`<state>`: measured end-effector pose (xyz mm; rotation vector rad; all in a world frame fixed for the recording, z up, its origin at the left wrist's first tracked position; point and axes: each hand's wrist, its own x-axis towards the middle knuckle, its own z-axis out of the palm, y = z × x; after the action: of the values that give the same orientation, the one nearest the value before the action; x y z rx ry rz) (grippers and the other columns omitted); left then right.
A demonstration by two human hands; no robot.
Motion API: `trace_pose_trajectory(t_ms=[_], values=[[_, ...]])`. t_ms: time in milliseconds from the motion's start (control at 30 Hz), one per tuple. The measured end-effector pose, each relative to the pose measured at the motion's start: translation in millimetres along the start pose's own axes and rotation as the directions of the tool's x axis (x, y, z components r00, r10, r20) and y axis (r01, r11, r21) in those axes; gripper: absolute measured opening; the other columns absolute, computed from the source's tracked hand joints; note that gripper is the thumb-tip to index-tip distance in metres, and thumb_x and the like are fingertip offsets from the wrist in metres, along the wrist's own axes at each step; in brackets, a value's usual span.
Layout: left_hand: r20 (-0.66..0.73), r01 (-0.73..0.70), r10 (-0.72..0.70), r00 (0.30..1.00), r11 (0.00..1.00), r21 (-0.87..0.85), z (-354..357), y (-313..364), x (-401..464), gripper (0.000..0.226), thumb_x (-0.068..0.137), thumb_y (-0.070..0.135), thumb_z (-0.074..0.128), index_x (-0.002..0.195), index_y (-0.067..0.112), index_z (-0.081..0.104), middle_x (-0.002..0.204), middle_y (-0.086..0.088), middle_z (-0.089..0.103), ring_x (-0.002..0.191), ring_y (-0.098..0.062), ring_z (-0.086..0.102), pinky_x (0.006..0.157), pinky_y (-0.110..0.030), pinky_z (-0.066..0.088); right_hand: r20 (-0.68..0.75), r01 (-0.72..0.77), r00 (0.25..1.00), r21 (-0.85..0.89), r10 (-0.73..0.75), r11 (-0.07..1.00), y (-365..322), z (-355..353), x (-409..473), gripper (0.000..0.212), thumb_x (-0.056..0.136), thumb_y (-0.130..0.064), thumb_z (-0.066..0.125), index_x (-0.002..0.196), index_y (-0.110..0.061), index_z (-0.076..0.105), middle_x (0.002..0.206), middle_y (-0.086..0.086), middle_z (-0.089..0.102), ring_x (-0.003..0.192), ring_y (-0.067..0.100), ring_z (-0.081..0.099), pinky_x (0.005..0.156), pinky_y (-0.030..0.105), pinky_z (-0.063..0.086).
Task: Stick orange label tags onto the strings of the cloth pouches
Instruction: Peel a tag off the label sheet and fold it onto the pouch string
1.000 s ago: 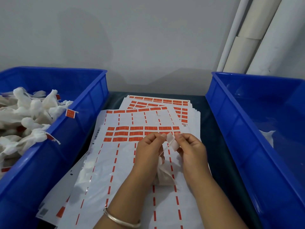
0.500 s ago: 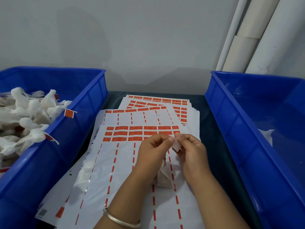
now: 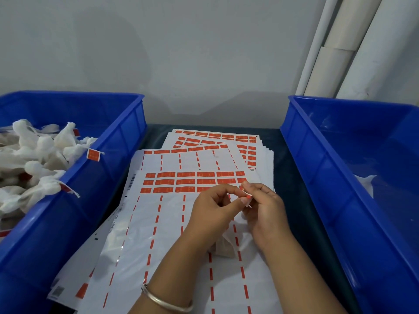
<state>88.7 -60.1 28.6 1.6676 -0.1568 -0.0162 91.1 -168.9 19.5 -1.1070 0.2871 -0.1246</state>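
Orange rectangular label tag (image 3: 247, 196) sits pinched between both hands, mid-frame above the white sticker sheets (image 3: 172, 223). Left hand (image 3: 213, 209) has thumb and forefinger curled in, tips meeting the tag from the left. Right hand (image 3: 264, 211) fingers curled, gripping the tag's right side (only a small orange edge and white backing show, rest hidden by fingertips). String can't be made out at the pinch point. Small white cloth pouch (image 3: 224, 247) hangs just below the hands, between the two wrists, touching the top sheet; which hand carries it I can't tell. Silver metal bangle (image 3: 166, 300) on left wrist.

Sheets lie fanned in a loose stack on the dark green table (image 3: 292, 177), upper rows with orange labels in place, lower part showing orange dashed strips only. Blue plastic bin on the left (image 3: 102, 177) holds a heap of white cloth pouches (image 3: 34, 159), several with orange tags on strings poking over the rim. Blue plastic bin on the right (image 3: 322, 177) has a bit of white cloth (image 3: 366, 181) inside. White pipes (image 3: 340, 53) against the grey wall at upper right.
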Motion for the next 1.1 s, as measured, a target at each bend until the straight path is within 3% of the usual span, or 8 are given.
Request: trace_pose_trajectory(t_ms=[167, 300, 433, 533, 733, 867, 967, 1100], values=[[0.000, -0.037, 0.038, 0.999, 0.990, 0.138, 2.2, -4.1, 1.3, 0.018, 0.076, 0.024, 0.074, 0.074, 0.037, 0.062, 0.050, 0.015, 0.053, 0.047, 0.000, 0.048, 0.043, -0.005, 0.037, 0.018, -0.016, 1.000, -0.001, 0.016, 1.000, 0.4, -1.4, 1.2, 0.012, 0.090, -0.017, 0.061, 0.097, -0.015, 0.071, 0.097, 0.001, 0.075, 0.089, 0.018, 0.072, 0.074, 0.032, 0.058], [-0.004, -0.051, 0.053, 0.999, 0.977, 0.207, 2.5, -5.5, 2.5, 0.023, 0.076, 0.023, 0.075, 0.076, 0.037, 0.058, 0.053, 0.020, 0.054, 0.048, 0.004, 0.048, 0.043, -0.003, 0.034, 0.025, -0.006, 1.000, 0.002, 0.006, 1.000, 1.9, -0.8, 2.1, 0.012, 0.090, -0.019, 0.061, 0.096, -0.020, 0.071, 0.095, -0.002, 0.075, 0.086, 0.015, 0.072, 0.072, 0.029, 0.058], [-0.047, -0.061, 0.073, 0.996, 0.973, 0.221, 2.2, -6.6, 3.8, 0.026, 0.076, 0.022, 0.075, 0.077, 0.038, 0.054, 0.057, 0.027, 0.054, 0.052, 0.010, 0.049, 0.042, -0.002, 0.034, 0.095, -0.021, 0.995, 0.027, 0.019, 0.999, 3.0, 1.5, 2.0, 0.015, 0.088, -0.016, 0.063, 0.101, -0.021, 0.069, 0.102, -0.001, 0.074, 0.094, 0.019, 0.071, 0.082, 0.036, 0.057], [-0.080, -0.062, 0.080, 0.994, 0.977, 0.206, 0.9, -7.6, 4.9, 0.027, 0.076, 0.023, 0.075, 0.078, 0.037, 0.052, 0.058, 0.029, 0.054, 0.054, 0.012, 0.050, 0.041, -0.002, 0.034, 0.129, -0.022, 0.991, -0.006, 0.022, 1.000, 4.8, 1.1, 1.5, 0.026, 0.087, -0.005, 0.063, 0.107, -0.022, 0.065, 0.099, -0.002, 0.074, 0.092, 0.018, 0.071, 0.080, 0.035, 0.058], [-0.104, -0.085, 0.106, 0.989, 0.979, 0.185, 1.7, -6.2, 1.2, 0.045, 0.074, 0.030, 0.075, 0.096, 0.053, 0.043, 0.066, 0.021, 0.056, 0.072, 0.012, 0.056, 0.046, 0.000, 0.037, 0.068, 0.001, 0.998, 0.008, -0.002, 1.000, 3.9, 1.3, 4.6, 0.029, 0.085, -0.001, 0.064, 0.103, -0.022, 0.067, 0.092, -0.005, 0.074, 0.088, 0.016, 0.072, 0.078, 0.036, 0.059], [-0.135, -0.060, 0.072, 0.988, 0.994, 0.089, 2.6, -4.7, 1.4, 0.024, 0.079, 0.039, 0.069, 0.091, 0.052, 0.052, 0.080, 0.027, 0.058, 0.078, -0.001, 0.061, 0.054, -0.006, 0.046, 0.078, 0.009, 0.997, 0.034, -0.011, 0.999, 2.8, 1.6, 4.0, 0.027, 0.082, -0.005, 0.068, 0.103, -0.022, 0.067, 0.094, -0.004, 0.075, 0.090, 0.019, 0.072, 0.080, 0.038, 0.058], [-0.200, -0.040, 0.037, 0.979, 0.999, -0.015, 0.1, -4.0, 3.3, 0.008, 0.082, 0.034, 0.066, 0.082, 0.039, 0.061, 0.078, 0.022, 0.065, 0.075, -0.005, 0.063, 0.057, -0.010, 0.049, 0.127, 0.025, 0.992, 0.026, -0.028, 0.999, 1.8, 2.4, 1.3, 0.034, 0.072, -0.013, 0.073, 0.104, -0.021, 0.066, 0.097, -0.004, 0.074, 0.091, 0.017, 0.071, 0.079, 0.032, 0.058], [-0.232, -0.003, -0.026, 0.972, 0.992, -0.126, -4.4, -1.5, 5.8, 0.006, 0.082, 0.025, 0.068, 0.079, 0.030, 0.067, 0.072, 0.018, 0.068, 0.069, -0.002, 0.064, 0.056, -0.010, 0.050, 0.140, 0.047, 0.989, -0.014, -0.045, 0.999, 2.8, 3.6, 0.4, 0.025, 0.082, -0.007, 0.068, 0.102, -0.021, 0.066, 0.098, -0.004, 0.074, 0.092, 0.015, 0.071, 0.075, 0.025, 0.057]])
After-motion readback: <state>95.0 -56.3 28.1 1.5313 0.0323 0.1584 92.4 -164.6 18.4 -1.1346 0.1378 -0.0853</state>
